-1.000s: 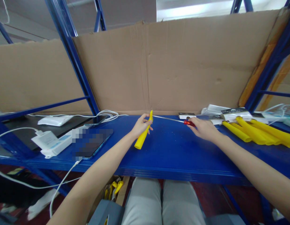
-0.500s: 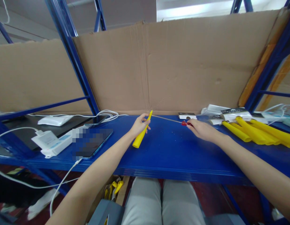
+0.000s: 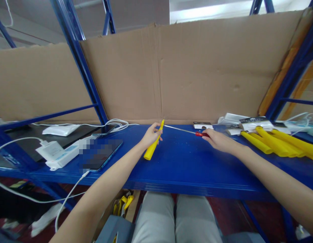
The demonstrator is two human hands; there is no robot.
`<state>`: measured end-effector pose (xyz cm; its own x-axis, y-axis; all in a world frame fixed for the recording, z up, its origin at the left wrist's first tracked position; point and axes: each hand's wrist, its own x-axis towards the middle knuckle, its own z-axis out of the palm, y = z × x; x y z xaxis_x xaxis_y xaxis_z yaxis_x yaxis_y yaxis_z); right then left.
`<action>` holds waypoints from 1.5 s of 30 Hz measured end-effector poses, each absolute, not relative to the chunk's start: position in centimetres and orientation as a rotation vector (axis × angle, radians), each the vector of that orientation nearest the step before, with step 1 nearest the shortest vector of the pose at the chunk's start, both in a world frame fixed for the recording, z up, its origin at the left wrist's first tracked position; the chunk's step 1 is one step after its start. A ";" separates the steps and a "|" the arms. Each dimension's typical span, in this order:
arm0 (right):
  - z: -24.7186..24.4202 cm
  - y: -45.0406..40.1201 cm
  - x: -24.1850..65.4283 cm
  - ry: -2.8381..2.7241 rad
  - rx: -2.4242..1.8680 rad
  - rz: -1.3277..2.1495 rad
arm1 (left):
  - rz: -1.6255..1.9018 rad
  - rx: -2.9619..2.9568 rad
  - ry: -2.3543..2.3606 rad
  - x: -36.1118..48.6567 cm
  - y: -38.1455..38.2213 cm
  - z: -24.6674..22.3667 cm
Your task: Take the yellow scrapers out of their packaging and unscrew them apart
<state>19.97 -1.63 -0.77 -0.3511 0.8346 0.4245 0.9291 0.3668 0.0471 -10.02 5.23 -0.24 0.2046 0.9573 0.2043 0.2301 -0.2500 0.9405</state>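
Note:
A yellow tube (image 3: 151,148), narrow at its upper end and wide at its lower end, is held tilted in my left hand (image 3: 151,135). The fingers of that hand are closed round its upper part. To the right, my right hand (image 3: 214,139) grips the red handle of a screwdriver (image 3: 180,129). Its long thin metal shaft points left, and the tip is at the upper part of the yellow tube. Whether the tip touches the tube or enters it, I cannot tell. Both hands are above the blue shelf (image 3: 186,168).
Several yellow tubes (image 3: 278,143) lie at the right beside white packets (image 3: 255,123). A phone (image 3: 102,155), a white power strip (image 3: 67,155) and cables are at the left. Cardboard (image 3: 197,71) stands behind the shelf. Below is a box with yellow pieces (image 3: 126,201).
The screwdriver's red handle looks slightly turned in my right hand. Both hands keep nearly the same places; the whole view has shifted a little.

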 end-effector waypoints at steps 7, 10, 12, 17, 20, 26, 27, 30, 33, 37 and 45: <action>-0.3 -1.4 20.1 -2.286 -1.656 -0.457 | 1.174 1.621 1.096 -9.8 4.5 0.0; -0.4 -1.1 20.3 -2.320 -1.523 -0.403 | 1.190 1.610 1.084 -9.9 4.5 0.3; -0.6 -1.1 20.4 -2.337 -1.480 -0.391 | 1.198 1.610 1.079 -10.0 4.5 0.3; -1.2 -1.4 20.8 -2.264 -1.603 -0.421 | 1.191 1.648 1.064 -9.8 4.6 -0.1; -1.5 -1.4 20.9 -2.225 -1.580 -0.376 | 1.194 1.657 1.064 -9.7 4.7 -0.2; -1.7 -1.3 21.0 -2.249 -1.463 -0.353 | 1.190 1.637 1.083 -9.6 4.8 -0.2; -1.7 -1.3 21.1 -2.247 -1.477 -0.375 | 1.182 1.639 1.079 -9.6 4.9 -0.2; -1.7 -1.5 21.3 -2.224 -1.560 -0.444 | 1.137 1.647 1.085 -9.4 4.8 -0.2; -1.7 -1.6 21.4 -2.221 -1.577 -0.414 | 1.125 1.655 1.096 -9.3 4.7 -0.2; -1.9 -1.6 21.2 -2.250 -1.445 -0.377 | 1.147 1.664 1.104 -9.4 4.7 -0.2; -1.8 -1.6 21.6 -2.261 -1.565 -0.558 | 1.158 1.684 1.076 -9.3 4.9 -0.4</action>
<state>21.60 -1.57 -1.84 -0.3392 0.8083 0.4813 0.9394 0.3184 0.1274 -9.34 4.86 -0.43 0.2164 0.9390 0.2672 0.1981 -0.3103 0.9298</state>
